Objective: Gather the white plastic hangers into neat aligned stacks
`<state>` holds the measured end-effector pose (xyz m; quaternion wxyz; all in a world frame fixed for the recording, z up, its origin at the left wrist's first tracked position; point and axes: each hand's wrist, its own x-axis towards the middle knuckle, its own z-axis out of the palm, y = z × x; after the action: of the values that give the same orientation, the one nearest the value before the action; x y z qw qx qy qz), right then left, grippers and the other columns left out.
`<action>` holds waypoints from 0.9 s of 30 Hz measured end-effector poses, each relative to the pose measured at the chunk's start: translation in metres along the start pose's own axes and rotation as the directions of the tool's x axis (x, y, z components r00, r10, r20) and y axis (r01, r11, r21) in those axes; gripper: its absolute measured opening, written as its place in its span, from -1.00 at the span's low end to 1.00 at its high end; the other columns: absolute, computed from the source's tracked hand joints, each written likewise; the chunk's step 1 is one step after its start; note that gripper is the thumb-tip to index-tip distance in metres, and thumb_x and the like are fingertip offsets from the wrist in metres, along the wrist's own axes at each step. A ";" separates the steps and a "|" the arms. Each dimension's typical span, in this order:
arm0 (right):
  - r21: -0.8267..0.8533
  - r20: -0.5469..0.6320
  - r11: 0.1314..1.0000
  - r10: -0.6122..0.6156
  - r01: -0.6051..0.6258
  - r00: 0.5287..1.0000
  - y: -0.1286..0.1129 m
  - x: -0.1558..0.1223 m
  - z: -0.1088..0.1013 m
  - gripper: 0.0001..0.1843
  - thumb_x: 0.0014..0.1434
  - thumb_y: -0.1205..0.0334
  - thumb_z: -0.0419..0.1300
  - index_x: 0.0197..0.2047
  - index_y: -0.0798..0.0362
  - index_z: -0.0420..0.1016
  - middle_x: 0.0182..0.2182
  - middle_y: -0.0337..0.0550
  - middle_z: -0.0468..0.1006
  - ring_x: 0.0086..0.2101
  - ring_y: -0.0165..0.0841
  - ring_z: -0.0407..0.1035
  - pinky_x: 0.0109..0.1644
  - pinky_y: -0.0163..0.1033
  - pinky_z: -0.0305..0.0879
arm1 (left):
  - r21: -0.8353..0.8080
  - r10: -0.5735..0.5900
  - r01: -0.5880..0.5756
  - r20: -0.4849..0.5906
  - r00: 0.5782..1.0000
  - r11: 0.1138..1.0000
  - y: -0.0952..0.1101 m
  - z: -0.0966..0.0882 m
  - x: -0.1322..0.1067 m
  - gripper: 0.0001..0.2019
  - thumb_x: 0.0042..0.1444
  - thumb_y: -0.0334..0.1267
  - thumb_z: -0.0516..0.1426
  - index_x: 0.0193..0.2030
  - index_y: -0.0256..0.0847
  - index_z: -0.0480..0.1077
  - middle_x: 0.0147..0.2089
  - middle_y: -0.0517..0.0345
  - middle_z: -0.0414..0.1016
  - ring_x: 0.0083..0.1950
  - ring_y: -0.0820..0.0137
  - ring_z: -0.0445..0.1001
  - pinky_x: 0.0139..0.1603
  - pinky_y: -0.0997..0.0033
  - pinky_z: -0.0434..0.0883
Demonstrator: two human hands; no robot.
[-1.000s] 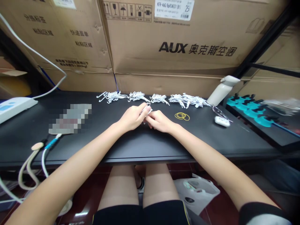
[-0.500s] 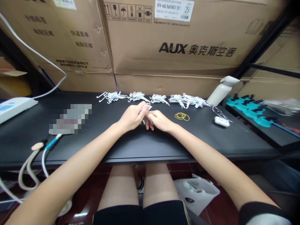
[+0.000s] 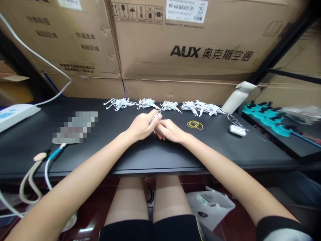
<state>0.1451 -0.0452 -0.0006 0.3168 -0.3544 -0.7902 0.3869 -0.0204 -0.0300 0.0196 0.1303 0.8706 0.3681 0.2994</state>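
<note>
My left hand [image 3: 142, 125] is closed around a small bundle of white wire hooks [image 3: 155, 117], whose ends show between thumb and fingers. Against it, my right hand [image 3: 170, 130] curls its fingers about the lower end of the same bundle. Most of the bundle is hidden by the hands. Behind them lies a row of white hook piles: one at the left [image 3: 120, 103], one nearer the middle [image 3: 147, 103], another just past my fingertips [image 3: 170, 106] and a wide pile [image 3: 200, 107] to the right. Yellow rubber bands [image 3: 195, 125] rest right of my right hand.
A white bottle [image 3: 237, 97], glasses [image 3: 234, 121] and a small white case [image 3: 237, 130] stand or lie at the right. A blurred-out flat device [image 3: 76, 127] with a cable is on the left, by a power strip [image 3: 17, 115]. Cardboard boxes [image 3: 150, 67] back the black table [image 3: 160, 157].
Both hands have shifted very slightly. My right fingers are drawn in closer beneath the hooks, and fewer of the lower hook ends show now.
</note>
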 end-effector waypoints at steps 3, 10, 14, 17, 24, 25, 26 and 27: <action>-0.005 0.009 1.000 0.019 -0.019 1.000 0.000 0.000 -0.001 -0.66 0.33 0.18 -0.10 -0.43 0.09 0.29 -0.64 -0.31 0.36 -0.63 -0.51 0.28 -0.50 -0.42 0.24 | -0.001 0.000 0.000 0.004 1.000 1.000 0.000 0.000 0.000 -0.69 0.33 -0.07 -0.16 -0.34 -0.15 0.21 -0.55 0.21 0.43 -0.48 0.37 0.44 -0.40 0.46 0.24; -0.009 0.025 1.000 0.022 -0.022 0.999 -0.001 0.000 -0.001 -0.69 0.32 0.15 -0.06 -0.40 0.09 0.29 -0.63 -0.32 0.37 -0.63 -0.52 0.28 -0.49 -0.41 0.24 | -0.016 -0.005 0.005 0.000 1.000 1.000 0.000 0.000 0.001 -0.69 0.33 -0.07 -0.16 -0.34 -0.15 0.22 -0.56 0.23 0.42 -0.49 0.39 0.43 -0.40 0.46 0.25; -0.009 0.032 1.000 0.014 -0.014 0.999 -0.001 0.000 -0.001 -0.65 0.35 0.10 -0.09 -0.40 0.09 0.29 -0.63 -0.32 0.37 -0.63 -0.52 0.28 -0.47 -0.41 0.25 | -0.036 -0.009 0.009 -0.005 1.000 0.999 -0.001 0.000 0.001 -0.68 0.32 -0.05 -0.15 -0.33 -0.16 0.25 -0.57 0.23 0.42 -0.49 0.39 0.43 -0.39 0.47 0.25; -0.009 0.032 1.000 0.003 -0.003 0.999 -0.001 0.000 -0.001 -0.63 0.36 0.08 -0.10 -0.40 0.09 0.28 -0.63 -0.32 0.36 -0.63 -0.51 0.28 -0.46 -0.40 0.25 | -0.035 -0.008 0.007 -0.019 1.000 0.999 -0.002 0.000 0.001 -0.68 0.32 -0.06 -0.14 -0.33 -0.17 0.27 -0.55 0.22 0.42 -0.49 0.39 0.42 -0.39 0.47 0.24; -0.044 0.028 0.999 -0.020 0.021 0.999 -0.004 -0.002 -0.002 -0.60 0.37 0.07 -0.12 -0.44 0.08 0.24 -0.63 -0.32 0.36 -0.63 -0.53 0.27 -0.43 -0.40 0.25 | -0.007 -0.013 0.013 -0.045 0.999 1.000 -0.003 0.001 0.001 -0.66 0.32 -0.05 -0.16 -0.34 -0.17 0.25 -0.52 0.21 0.36 -0.50 0.41 0.36 -0.40 0.46 0.23; -0.047 0.026 0.999 -0.020 0.021 0.999 -0.004 -0.002 -0.002 -0.60 0.38 0.08 -0.12 -0.44 0.08 0.24 -0.63 -0.32 0.36 -0.63 -0.53 0.27 -0.43 -0.40 0.24 | -0.009 -0.013 0.012 -0.045 0.999 1.000 -0.004 0.001 0.001 -0.66 0.33 -0.04 -0.17 -0.33 -0.17 0.25 -0.52 0.22 0.35 -0.50 0.41 0.36 -0.39 0.46 0.23; -0.047 0.025 0.999 -0.019 0.020 1.000 -0.004 -0.002 -0.002 -0.59 0.38 0.07 -0.13 -0.44 0.08 0.24 -0.63 -0.33 0.36 -0.63 -0.53 0.27 -0.43 -0.40 0.24 | -0.013 -0.012 0.011 -0.044 0.999 1.000 -0.004 0.001 0.001 -0.66 0.33 -0.04 -0.17 -0.33 -0.17 0.24 -0.53 0.22 0.34 -0.50 0.41 0.35 -0.39 0.45 0.23; -0.045 0.023 0.999 -0.017 0.018 1.000 -0.004 -0.001 -0.001 -0.59 0.38 0.06 -0.13 -0.43 0.08 0.24 -0.64 -0.33 0.35 -0.63 -0.52 0.26 -0.44 -0.40 0.24 | -0.019 -0.010 0.009 -0.045 0.999 1.000 -0.004 0.001 0.001 -0.66 0.33 -0.04 -0.17 -0.33 -0.18 0.24 -0.52 0.22 0.34 -0.50 0.41 0.35 -0.39 0.45 0.23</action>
<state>0.1457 -0.0474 0.0029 0.3030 -0.3501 -0.8053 0.3704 -0.0215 -0.0268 0.0173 0.1313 0.8607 0.3722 0.3216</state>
